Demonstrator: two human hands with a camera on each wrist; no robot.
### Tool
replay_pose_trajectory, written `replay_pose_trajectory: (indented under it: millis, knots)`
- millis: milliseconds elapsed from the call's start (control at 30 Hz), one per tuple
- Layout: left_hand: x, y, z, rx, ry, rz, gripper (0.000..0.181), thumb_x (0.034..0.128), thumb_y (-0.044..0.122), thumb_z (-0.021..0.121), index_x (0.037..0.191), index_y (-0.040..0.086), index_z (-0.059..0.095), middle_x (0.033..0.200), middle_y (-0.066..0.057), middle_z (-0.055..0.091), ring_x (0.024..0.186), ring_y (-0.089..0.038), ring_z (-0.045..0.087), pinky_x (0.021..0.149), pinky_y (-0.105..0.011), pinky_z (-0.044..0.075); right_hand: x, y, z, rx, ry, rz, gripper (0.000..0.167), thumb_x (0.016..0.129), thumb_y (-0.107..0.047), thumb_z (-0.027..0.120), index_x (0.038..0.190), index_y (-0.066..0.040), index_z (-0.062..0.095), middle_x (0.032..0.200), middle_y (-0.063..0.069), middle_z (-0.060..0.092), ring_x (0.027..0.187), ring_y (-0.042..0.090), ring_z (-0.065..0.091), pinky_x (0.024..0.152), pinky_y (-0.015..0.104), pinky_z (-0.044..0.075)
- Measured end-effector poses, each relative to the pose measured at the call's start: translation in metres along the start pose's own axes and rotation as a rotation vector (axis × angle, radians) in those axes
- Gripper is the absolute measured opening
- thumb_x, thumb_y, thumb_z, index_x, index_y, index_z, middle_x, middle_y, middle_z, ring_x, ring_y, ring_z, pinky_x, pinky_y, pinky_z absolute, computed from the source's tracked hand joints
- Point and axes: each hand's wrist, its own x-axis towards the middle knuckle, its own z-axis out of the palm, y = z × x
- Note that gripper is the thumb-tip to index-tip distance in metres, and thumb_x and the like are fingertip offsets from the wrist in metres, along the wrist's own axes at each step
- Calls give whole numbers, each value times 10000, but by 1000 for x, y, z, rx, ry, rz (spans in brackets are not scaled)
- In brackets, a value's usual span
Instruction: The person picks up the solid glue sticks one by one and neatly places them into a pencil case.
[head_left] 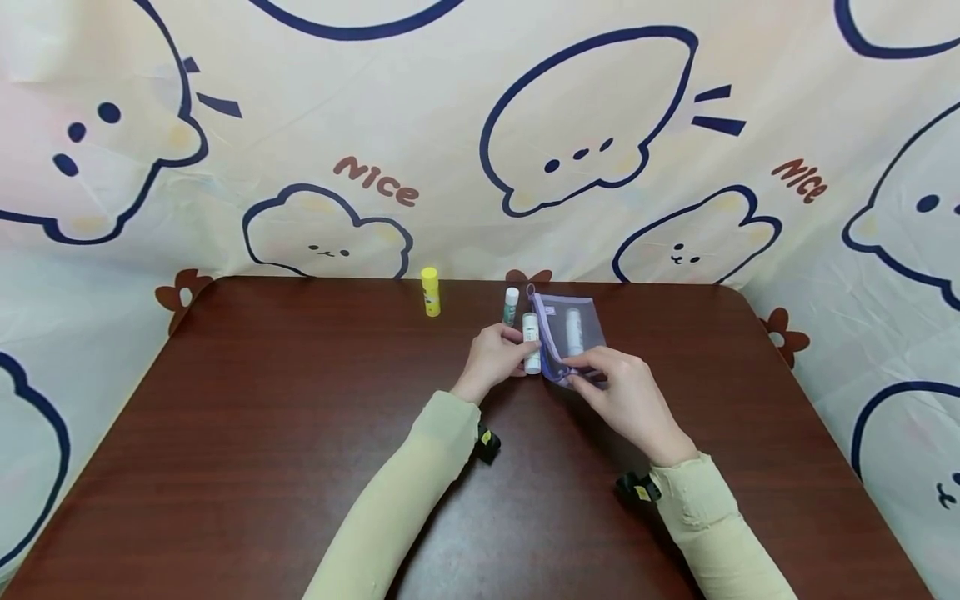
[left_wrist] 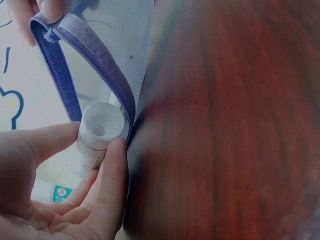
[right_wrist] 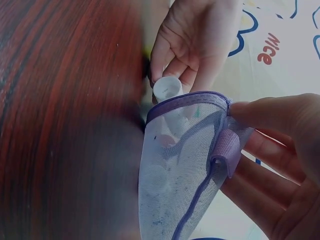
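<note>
Holding a white tube between the thumb and the fingers, the left hand is just right of the middle of the head frame. The grip is a pinch, with the thumb on one side of this tube. Directly to the right of the tube is a purple mesh pouch, and the tube is close against its zip edge. In the left wrist view, the round end of the tube appears in the lower part of the pouch mouth, near the centre left; how far it goes inside, I cannot tell.

The right hand, lower and more to the right, pinches the near corner of the pouch by its edge, between thumb and fingers. Through the mesh, a second white tube is visible inside.

Just beyond the left hand, in the upper middle, there is a green-and-white tube. Farther to the left, near the back edge of the dark brown table, a yellow stick is standing upright. Behind, a pale cloth shows cartoon figures.
</note>
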Motion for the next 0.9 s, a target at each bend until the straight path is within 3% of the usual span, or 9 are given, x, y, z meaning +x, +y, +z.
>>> replay_pose_trajectory:
  millis: [367, 667, 900]
  knots:
    - [-1, 1, -3, -136, -100, -34, 407, 889, 76, 779, 1234, -63, 614, 949, -134, 724, 776, -216, 717, 717, -343, 613, -1, 2, -1, -4, 20, -23, 243, 849, -68, 841, 1083, -99, 783, 996, 22, 717, 832, 158, 667, 721, 396, 611]
    - [2, 2, 5, -115, -51, -41, 440, 877, 103, 817, 1253, -45, 642, 925, -116, 737, 763, -209, 735, 693, -316, 610, -1, 2, -1, -1, 5, -8, 240, 850, -73, 842, 1082, -93, 783, 996, 31, 715, 826, 168, 660, 724, 399, 613]
    - [8, 4, 13, -152, -24, -48, 424, 878, 100, 816, 1239, -53, 653, 915, -126, 733, 753, -219, 740, 682, -320, 611, 0, 3, 0, 2, -2, -19, 240, 853, -69, 837, 1086, -90, 783, 994, 27, 714, 823, 163, 660, 714, 393, 612]
